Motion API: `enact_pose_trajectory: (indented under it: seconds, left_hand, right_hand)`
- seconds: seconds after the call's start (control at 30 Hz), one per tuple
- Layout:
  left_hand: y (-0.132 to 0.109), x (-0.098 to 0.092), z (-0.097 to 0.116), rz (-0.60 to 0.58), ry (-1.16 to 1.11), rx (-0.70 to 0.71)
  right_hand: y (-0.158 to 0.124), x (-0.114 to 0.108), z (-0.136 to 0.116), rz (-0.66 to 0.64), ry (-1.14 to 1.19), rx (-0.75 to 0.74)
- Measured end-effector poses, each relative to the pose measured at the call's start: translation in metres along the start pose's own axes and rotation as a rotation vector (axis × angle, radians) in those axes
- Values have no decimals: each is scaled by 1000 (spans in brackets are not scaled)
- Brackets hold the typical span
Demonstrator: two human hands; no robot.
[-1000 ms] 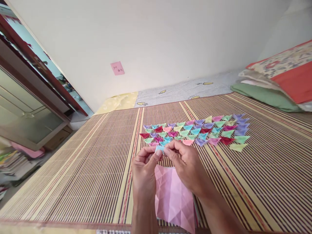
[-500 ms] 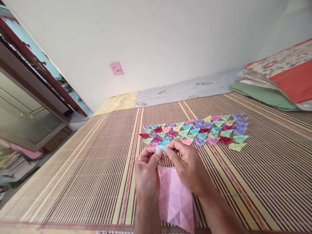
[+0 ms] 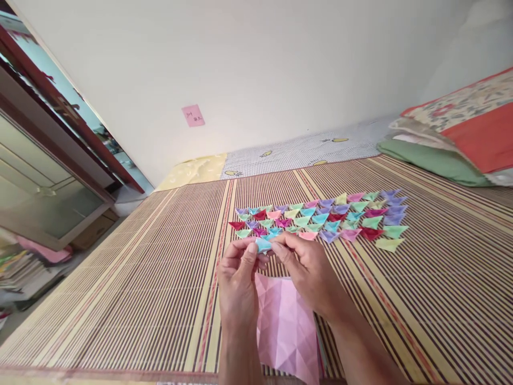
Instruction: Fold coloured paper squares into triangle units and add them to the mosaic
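Note:
A small light-blue folded paper [image 3: 263, 245] is pinched between both hands above the striped mat. My left hand [image 3: 241, 278] grips its left end, the thumb on top. At its right end, my right hand [image 3: 306, 267] holds it between thumb and index finger. Beneath my wrists lies a creased pink paper sheet [image 3: 286, 326], with edges of other sheets showing under its right side. Just beyond my fingertips, many small folded paper boats [image 3: 320, 218] in several colours stand in rows; my hands hide part of the nearest row.
A striped bamboo mat [image 3: 160, 278] covers the bed. Folded bedding [image 3: 473, 139] in red, floral and green is piled at the far right. A pink note [image 3: 193, 115] sticks to the white wall. To the left are a glass-panelled door [image 3: 44, 187] and stacked papers [image 3: 28, 267].
My left thumb has shifted slightly left, and more of the light-blue paper shows between my hands. The rows of paper boats look unmoved.

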State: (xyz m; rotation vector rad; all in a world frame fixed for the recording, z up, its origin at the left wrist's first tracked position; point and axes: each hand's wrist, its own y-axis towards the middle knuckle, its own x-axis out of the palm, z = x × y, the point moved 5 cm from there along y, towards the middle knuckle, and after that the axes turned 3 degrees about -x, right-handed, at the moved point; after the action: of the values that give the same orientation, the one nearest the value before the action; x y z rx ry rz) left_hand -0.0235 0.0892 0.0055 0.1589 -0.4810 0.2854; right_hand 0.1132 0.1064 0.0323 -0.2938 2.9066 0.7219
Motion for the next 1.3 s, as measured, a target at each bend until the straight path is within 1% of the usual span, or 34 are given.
enact_pose_trajectory:
  seconds: [0.17,0.23,0.4,0.53,0.7,0.87,0.97,1.1,1.3]
  left_hand:
    - [-2,-1,11,-37,83,5]
    - [-2,0,12,-57,107,1]
    - [-4,3,10,-106,135,-13]
    - [-5,3,8,-122,128,-12]
    - [-4,2,7,-159,102,-28]
    - [-5,4,6,-140,135,-50]
    - [-7,8,8,-133,208,-7]
    - [-10,13,13,-139,329,87]
    - [-11,18,12,-158,313,111]
  right_hand:
    - [1,-6,-3,-38,29,-3]
    - [1,-6,-3,-26,33,-8]
    - [0,-7,-4,36,36,-53]
    - [-2,-6,-3,20,68,-34]
    - [-1,-8,-1,10,52,-16]
    - [-2,-9,-4,2,52,-19]
    - [-3,-9,-9,36,26,-67]
    - [-2,-8,-16,104,-103,-166]
    - [-2,-8,-16,167,-142,-193]
